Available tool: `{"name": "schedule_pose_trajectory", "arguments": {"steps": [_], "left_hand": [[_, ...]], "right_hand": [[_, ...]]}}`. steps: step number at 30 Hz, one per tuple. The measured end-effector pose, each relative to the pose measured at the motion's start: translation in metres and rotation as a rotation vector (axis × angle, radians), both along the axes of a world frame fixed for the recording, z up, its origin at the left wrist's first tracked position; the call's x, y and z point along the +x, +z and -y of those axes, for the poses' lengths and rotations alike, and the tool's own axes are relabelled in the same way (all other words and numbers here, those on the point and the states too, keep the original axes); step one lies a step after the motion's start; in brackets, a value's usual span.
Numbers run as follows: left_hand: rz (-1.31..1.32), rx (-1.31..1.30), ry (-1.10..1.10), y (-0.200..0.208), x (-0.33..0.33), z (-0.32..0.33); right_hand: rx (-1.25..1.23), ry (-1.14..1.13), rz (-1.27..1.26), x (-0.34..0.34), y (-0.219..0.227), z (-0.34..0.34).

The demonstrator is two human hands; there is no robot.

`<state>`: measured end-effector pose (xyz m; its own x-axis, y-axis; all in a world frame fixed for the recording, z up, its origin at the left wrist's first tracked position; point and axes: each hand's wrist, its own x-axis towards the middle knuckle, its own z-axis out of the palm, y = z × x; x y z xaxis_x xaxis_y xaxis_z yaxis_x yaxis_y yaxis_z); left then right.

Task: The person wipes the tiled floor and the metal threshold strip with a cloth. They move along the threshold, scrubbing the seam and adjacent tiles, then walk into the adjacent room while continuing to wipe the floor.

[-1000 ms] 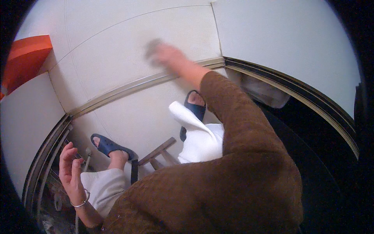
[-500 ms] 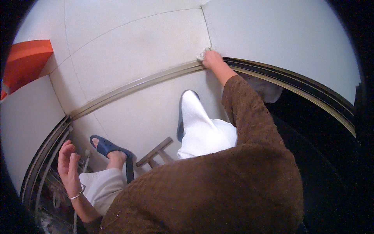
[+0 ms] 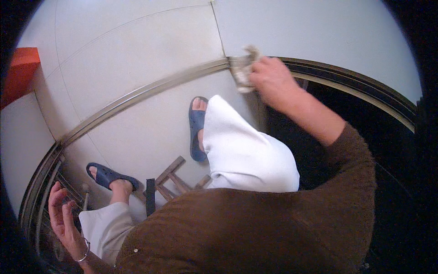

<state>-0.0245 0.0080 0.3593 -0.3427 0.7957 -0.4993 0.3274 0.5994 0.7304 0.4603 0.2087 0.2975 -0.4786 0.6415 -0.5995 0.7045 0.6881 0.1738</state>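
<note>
My right hand (image 3: 275,83) grips a crumpled, greyish-white cloth (image 3: 241,75), slightly blurred by motion. The cloth hangs over the corner where the metal floor track (image 3: 150,93) meets the dark framed edge (image 3: 337,81) of the right-hand panel; whether it touches the track I cannot tell. My left hand (image 3: 63,214), with a silver bangle (image 3: 86,250) at the wrist, is raised beside the dark frame on the left. Its fingers are loosely bent and apart, and nothing is in them.
Below me stands a wooden stool (image 3: 171,176), partly hidden by my brown top. My feet, in dark blue slippers (image 3: 109,176), rest on pale floor tiles (image 3: 137,132). An orange-red object (image 3: 20,73) sits at the far left. White panels (image 3: 328,32) flank the track.
My right hand has drawn back toward me from the track corner, and more of the cloth shows now. The view has shifted; my left hand stays raised, its fingers apart.
</note>
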Motion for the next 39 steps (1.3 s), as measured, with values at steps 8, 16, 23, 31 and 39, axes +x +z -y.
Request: {"name": "schedule_pose_trajectory", "arguments": {"steps": [8,16,23,31,39], "left_hand": [[0.065,-0.049,-0.052,0.005,-0.003,0.003],[0.081,-0.073,-0.051,-0.02,-0.008,-0.006],[-0.028,-0.138,-0.035,-0.036,-0.015,-0.018],[-0.008,-0.201,-0.038,-0.066,-0.007,-0.029],[0.041,-0.169,-0.136,-0.075,0.001,-0.031]], "right_hand": [[0.198,-0.107,0.017,0.106,-0.133,-0.005],[0.146,-0.954,-0.432,0.059,-0.222,0.105],[0.44,-1.751,-0.77,0.142,-0.324,0.069],[0.171,-1.671,-0.311,0.148,-0.385,0.049],[0.24,-1.045,-0.77,0.067,-0.296,0.077]]}}
